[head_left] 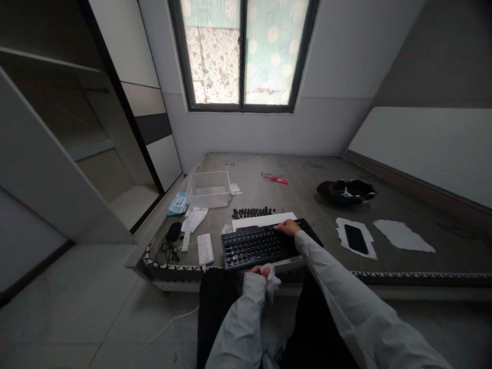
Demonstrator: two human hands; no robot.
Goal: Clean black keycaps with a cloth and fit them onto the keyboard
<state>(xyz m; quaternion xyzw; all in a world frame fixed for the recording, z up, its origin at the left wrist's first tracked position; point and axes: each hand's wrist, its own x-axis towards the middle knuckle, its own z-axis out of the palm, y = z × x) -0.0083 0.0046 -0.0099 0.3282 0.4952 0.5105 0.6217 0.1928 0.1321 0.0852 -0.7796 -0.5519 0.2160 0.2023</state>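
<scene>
A black keyboard (253,246) lies at the bed's front edge, partly over a white board (265,220). My right hand (288,227) reaches onto its upper right part, fingers drawn together and touching the keys; whatever they may pinch is too small to make out. Below the keyboard's front edge, my left hand (262,270) is closed on a crumpled white tissue (272,282) that hangs down. Behind the board, several loose black keycaps (251,211) are set out in rows.
Left of the keyboard are a white power strip (205,249), a black mouse (174,231) with cable, a clear plastic bin (209,189) and a blue packet (177,204). To the right lie a phone (355,239) on white paper and a dark cap (346,191). A red item (275,178) lies farther back.
</scene>
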